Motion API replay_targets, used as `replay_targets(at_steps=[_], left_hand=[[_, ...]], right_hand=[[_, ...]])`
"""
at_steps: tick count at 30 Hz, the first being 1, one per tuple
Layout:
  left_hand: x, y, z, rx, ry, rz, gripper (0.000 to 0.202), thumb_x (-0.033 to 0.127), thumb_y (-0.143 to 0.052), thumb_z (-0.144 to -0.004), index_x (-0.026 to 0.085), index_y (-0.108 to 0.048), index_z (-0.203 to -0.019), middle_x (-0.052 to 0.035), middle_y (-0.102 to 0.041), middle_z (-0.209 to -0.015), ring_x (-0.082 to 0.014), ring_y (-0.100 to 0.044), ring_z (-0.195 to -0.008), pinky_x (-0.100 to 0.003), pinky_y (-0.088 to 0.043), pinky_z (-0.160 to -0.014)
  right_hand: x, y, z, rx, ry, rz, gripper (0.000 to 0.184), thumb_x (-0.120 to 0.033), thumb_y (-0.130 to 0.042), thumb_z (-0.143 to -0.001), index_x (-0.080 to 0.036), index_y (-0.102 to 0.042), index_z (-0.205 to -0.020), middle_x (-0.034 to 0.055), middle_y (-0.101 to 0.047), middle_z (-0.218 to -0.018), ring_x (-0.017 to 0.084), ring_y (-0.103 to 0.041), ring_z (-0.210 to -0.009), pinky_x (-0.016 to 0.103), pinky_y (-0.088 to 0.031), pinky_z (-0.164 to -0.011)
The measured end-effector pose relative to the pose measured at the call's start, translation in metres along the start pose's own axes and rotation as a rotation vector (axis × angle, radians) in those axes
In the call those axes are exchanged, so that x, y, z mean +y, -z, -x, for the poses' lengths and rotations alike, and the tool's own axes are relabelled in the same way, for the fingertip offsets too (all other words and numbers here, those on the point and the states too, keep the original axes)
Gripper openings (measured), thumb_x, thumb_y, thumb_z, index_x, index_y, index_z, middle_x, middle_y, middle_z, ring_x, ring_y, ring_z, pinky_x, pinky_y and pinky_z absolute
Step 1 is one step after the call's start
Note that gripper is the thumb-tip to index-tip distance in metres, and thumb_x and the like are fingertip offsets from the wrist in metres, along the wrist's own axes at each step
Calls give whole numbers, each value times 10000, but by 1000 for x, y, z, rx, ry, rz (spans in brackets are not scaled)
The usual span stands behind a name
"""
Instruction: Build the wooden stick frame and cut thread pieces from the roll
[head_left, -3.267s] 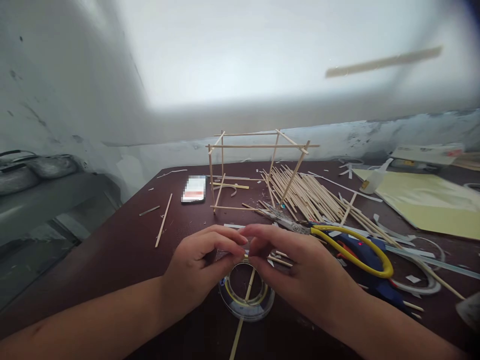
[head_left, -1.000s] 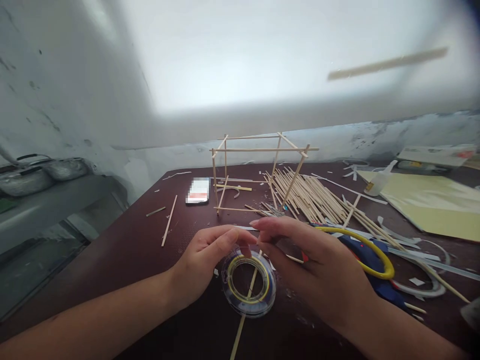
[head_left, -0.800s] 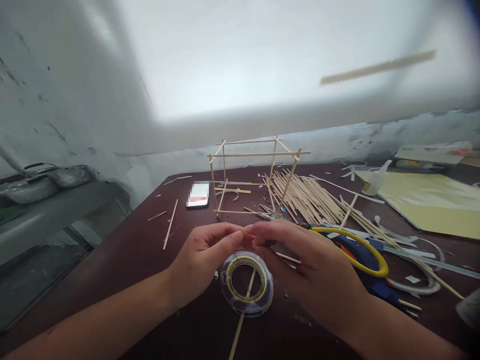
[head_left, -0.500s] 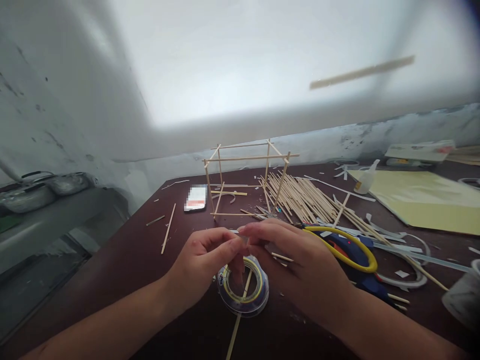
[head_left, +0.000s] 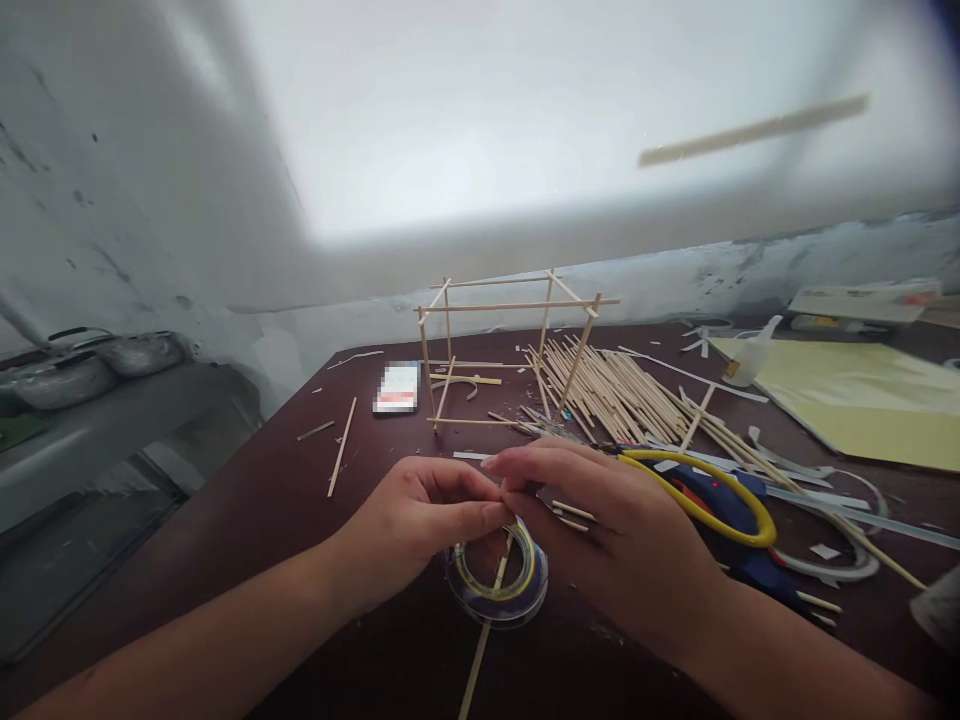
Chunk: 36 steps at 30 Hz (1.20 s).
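Note:
My left hand (head_left: 416, 525) and my right hand (head_left: 607, 525) meet fingertip to fingertip just above a clear spool (head_left: 496, 582) wound with yellow line. Both hands pinch together at the same spot; whatever is between the fingers is too thin to see. A long thin wooden stick (head_left: 486, 625) lies under the spool and runs toward me. Behind the hands stands a cube frame (head_left: 510, 350) built of thin sticks.
A pile of wooden sticks (head_left: 637, 400) lies right of the frame. Yellow-handled pliers (head_left: 705, 490) and a blue glue gun (head_left: 739, 510) lie at the right. A phone (head_left: 397, 387), a glue bottle (head_left: 750, 355), a yellow sheet (head_left: 862, 400) and loose sticks (head_left: 341, 460) rest on the brown table (head_left: 247, 520).
Both hands sank a little toward the spool and stayed pinched together. The camera view shifted slightly; the frame and tools have not moved.

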<state>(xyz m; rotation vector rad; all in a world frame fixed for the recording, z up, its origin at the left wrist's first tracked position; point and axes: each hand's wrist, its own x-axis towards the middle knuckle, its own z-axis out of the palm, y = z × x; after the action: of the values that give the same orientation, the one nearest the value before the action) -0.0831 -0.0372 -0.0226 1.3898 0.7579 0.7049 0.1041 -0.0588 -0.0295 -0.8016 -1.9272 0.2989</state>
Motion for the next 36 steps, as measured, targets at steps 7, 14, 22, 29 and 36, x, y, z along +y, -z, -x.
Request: replay_targets(at_steps=[7,14,22,29,36], left_hand=[[1,7,4,109,-102,73,136,232,-632,-876,137,-699,-805,-7,-655,-599,-97,-595,-573,-209,-487,-609],[16,19,12,244,-265,283,170,186,-545,-915,144,-666,-803,26,-564,-570,-70,-545,-530,-190,-473,-584],[39,46,23,473,-511,343,278,103,-424,-924,100,-661,-778,6,-533,-588,-85,-544,-559,-212,-533,-627],[44,53,21,542,-536,454,317,101,-394,-931,94,-656,-752,18,-495,-566,-74,-511,-513,-208,-535,-561],[55,64,23,664,-612,536,269,104,-434,-924,110,-644,-757,21,-530,-590,-70,-539,-532,-186,-521,-548]], right_hand=[[2,1,1,15,-190,-72,254,-110,-583,-831,-220,-649,-1050,-27,-704,-922,88,-667,-841,177,-529,-780],[12,-1,6,-409,-202,1,443,-40,-496,-734,-222,-679,-1094,4,-719,-1060,183,-667,-987,333,-546,-890],[14,-3,15,-402,-182,93,453,-231,-604,-799,-236,-590,-1252,46,-637,-1248,218,-579,-1167,387,-482,-1017],[21,-12,18,-373,-117,230,650,-179,-611,-752,-204,-458,-1384,101,-472,-1433,251,-449,-1317,447,-428,-1081],[22,-18,20,-353,-141,211,602,-183,-580,-776,-196,-474,-1368,112,-590,-1332,258,-543,-1245,471,-496,-1015]])
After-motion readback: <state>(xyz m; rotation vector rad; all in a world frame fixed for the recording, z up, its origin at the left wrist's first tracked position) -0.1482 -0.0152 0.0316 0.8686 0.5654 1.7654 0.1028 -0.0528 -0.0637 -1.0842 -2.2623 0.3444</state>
